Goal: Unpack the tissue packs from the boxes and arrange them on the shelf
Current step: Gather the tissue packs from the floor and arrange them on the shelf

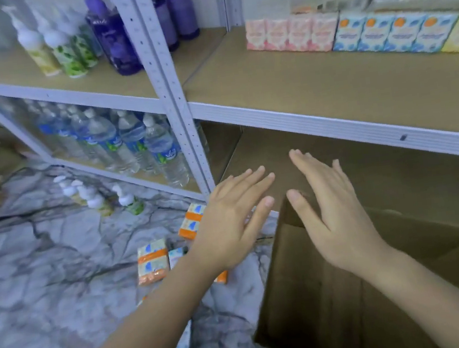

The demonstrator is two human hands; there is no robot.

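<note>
left hand (229,226) – spread, empty | right hand (333,218) – spread, empty | above open box (357,311)

Pink, blue and yellow packs (361,33) stood in a row on the shelf (299,88); orange packs (152,261) lay on the floor beside the open box (342,305).

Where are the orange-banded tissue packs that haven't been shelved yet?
In the head view, the orange-banded tissue packs lie loose on the marble floor, lower centre, just left of the open cardboard box and partly under the left hand.
</note>
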